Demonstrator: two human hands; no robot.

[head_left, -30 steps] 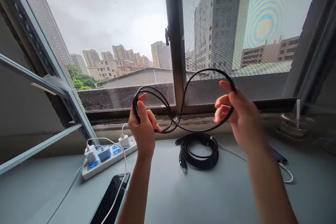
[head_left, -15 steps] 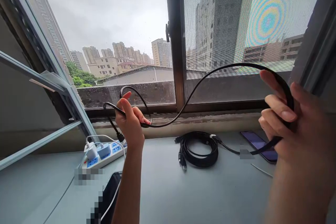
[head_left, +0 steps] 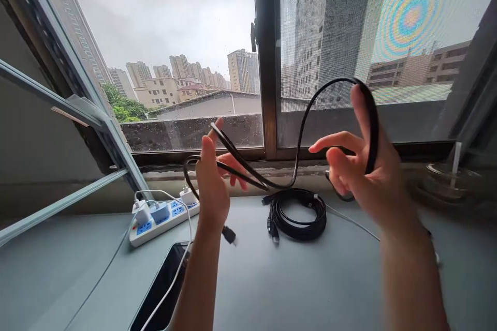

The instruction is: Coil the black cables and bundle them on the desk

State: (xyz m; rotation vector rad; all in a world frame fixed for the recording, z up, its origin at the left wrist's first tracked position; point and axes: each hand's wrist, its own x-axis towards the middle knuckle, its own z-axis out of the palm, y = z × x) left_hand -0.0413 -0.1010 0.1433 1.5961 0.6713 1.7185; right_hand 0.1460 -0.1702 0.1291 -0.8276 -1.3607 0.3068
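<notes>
A long black cable (head_left: pixel 298 145) is held up between my two hands in front of the window. My left hand (head_left: pixel 212 183) is closed loosely on it, with two strands running over its fingers toward the right. One connector end (head_left: pixel 229 235) of black plastic hangs beside my left wrist. My right hand (head_left: pixel 365 165) carries the other part, which arches over a raised fingertip and runs down across the hand; its other fingers are bent and apart. Under the raised cable, a coiled black cable (head_left: pixel 319 227) with connector ends lies on the table.
A white power strip (head_left: pixel 163 227) with plugs stands at the left on the grey table (head_left: pixel 279 289). Near my left forearm lies a dark tablet-like device (head_left: pixel 159 289) with a white cord across it. A clear container with a straw (head_left: pixel 452 176) stands at right. Metal framing (head_left: pixel 112 139) rises at left.
My right hand has moved left, closer to my left hand, and the cable arch between them has narrowed. The left-hand strands now extend rightward. A connector end now hangs beside my left wrist.
</notes>
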